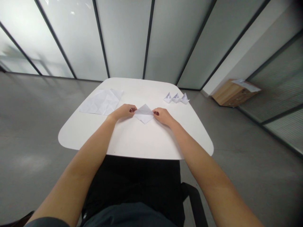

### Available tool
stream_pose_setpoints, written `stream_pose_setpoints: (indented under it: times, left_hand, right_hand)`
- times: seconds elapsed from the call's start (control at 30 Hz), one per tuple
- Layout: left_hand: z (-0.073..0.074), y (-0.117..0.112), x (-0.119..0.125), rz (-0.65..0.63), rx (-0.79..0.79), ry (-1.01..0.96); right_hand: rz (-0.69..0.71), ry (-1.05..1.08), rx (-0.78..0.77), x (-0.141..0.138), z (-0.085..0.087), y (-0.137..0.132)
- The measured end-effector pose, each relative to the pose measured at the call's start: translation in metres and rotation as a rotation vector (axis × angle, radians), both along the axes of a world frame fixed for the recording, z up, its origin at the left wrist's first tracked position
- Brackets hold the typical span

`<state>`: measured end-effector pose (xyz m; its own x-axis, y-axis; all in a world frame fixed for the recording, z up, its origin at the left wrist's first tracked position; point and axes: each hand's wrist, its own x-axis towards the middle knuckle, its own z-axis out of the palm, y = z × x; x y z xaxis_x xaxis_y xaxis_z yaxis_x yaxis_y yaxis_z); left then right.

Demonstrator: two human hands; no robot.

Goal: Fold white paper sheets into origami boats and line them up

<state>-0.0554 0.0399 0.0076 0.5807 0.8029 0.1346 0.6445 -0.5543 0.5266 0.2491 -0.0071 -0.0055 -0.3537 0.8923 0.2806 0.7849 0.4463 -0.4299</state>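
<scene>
A folded sheet of white paper (145, 114), diamond-shaped with a crease across its middle, lies in front of me near the centre of the table. My left hand (126, 111) pinches its left corner between thumb and fingers. At the opposite corner, my right hand (162, 115) grips the paper the same way. Both hands rest low, close to the tabletop. Fingertips partly hide the two side corners.
The white table (132, 142) has rounded corners. Creased paper sheets (101, 101) lie at its left. Three folded paper boats (176, 98) stand in a row at the right. A wooden cabinet (233, 93) stands beyond, by the frosted glass wall (125, 37).
</scene>
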Motion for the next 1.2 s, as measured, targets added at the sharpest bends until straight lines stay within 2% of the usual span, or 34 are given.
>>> stream_pose_setpoints:
  times: [0.27, 0.5, 0.63, 0.8, 1.2]
  left_hand:
    - [0.001, -0.003, 0.006, 0.018, 0.044, 0.040]
    - [0.003, -0.007, 0.015, 0.025, 0.170, 0.141]
    - [-0.001, -0.006, 0.019, 0.047, 0.205, 0.177]
    - [-0.005, -0.004, 0.020, 0.047, 0.212, 0.137]
    - [-0.001, -0.005, 0.016, -0.055, 0.119, -0.014]
  right_hand:
    - [0.003, -0.096, 0.065, -0.007, 0.000, 0.001]
    - [-0.015, -0.119, 0.135, -0.020, -0.004, 0.002]
    - [-0.032, -0.108, 0.142, -0.025, -0.005, 0.001]
    - [-0.025, -0.078, 0.151, -0.028, -0.005, 0.000]
    - [-0.002, -0.075, 0.107, -0.017, 0.002, -0.002]
